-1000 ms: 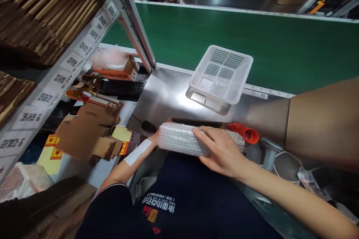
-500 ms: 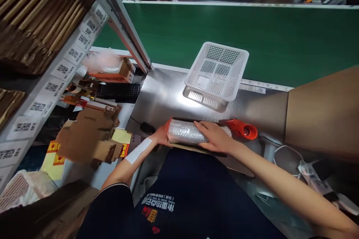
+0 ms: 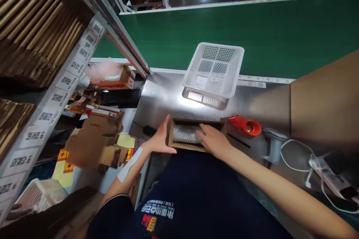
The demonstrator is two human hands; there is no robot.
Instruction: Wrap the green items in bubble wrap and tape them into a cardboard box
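A narrow cardboard box (image 3: 183, 145) stands with its top open at the table's near edge, against my dark shirt. Inside it lies a bubble-wrapped bundle (image 3: 186, 133), sunk below the rim; what the wrap holds cannot be made out. My left hand (image 3: 160, 138) braces the box's left end, thumb and fingers spread wide. My right hand (image 3: 215, 141) reaches over the right half of the box, its outstretched fingers pressing down on the wrap. Just right of the box lies an orange-red tape dispenser (image 3: 246, 126).
A white perforated basket (image 3: 211, 89) sits at the table's back edge, before a green conveyor belt (image 3: 269, 30). A scanner (image 3: 273, 143) and a power strip (image 3: 332, 179) lie to the right, near a large carton (image 3: 322, 101). Flattened cardboard (image 3: 89, 138) is at left.
The bubble-wrapped bundle has gone down from the box's top to inside it. My left hand has opened wider at the box's end, while my right hand has stayed on the wrap.
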